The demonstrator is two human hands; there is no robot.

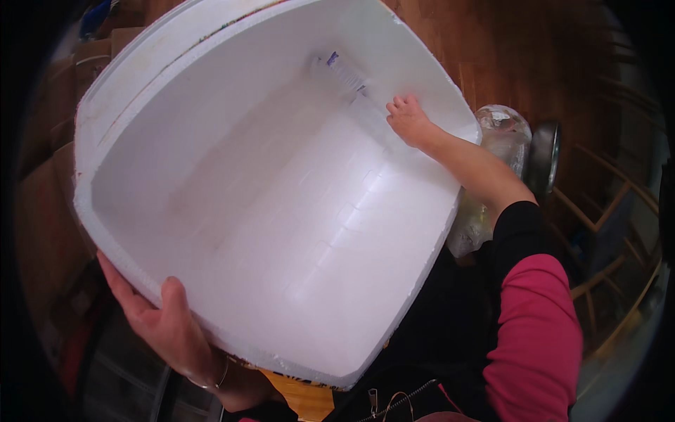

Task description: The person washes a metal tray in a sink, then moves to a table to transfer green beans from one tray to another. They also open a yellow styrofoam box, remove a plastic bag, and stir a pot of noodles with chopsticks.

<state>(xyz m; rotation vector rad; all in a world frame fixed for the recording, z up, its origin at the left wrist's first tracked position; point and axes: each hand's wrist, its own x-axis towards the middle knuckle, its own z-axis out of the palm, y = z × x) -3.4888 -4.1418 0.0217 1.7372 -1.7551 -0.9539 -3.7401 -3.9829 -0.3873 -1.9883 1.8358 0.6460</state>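
Observation:
A large white foam box (253, 211), tilted with its opening facing me, fills the middle of the view. My left hand (169, 322) grips its rim at the lower left, thumb on the inner edge and fingers behind the wall. Inside the box, near the right wall, my right hand (408, 121) has its fingers curled; whether they hold anything does not show. Just beyond those fingers, a small clear plastic piece with purple print (345, 74) lies in the upper corner of the box.
Clear plastic-wrapped items (501, 132) stand right of the box on the wooden floor (437, 26), beside a round metal object (546, 158). Wooden frames (601, 211) are at the far right. Brown cardboard boxes (47, 211) line the left side.

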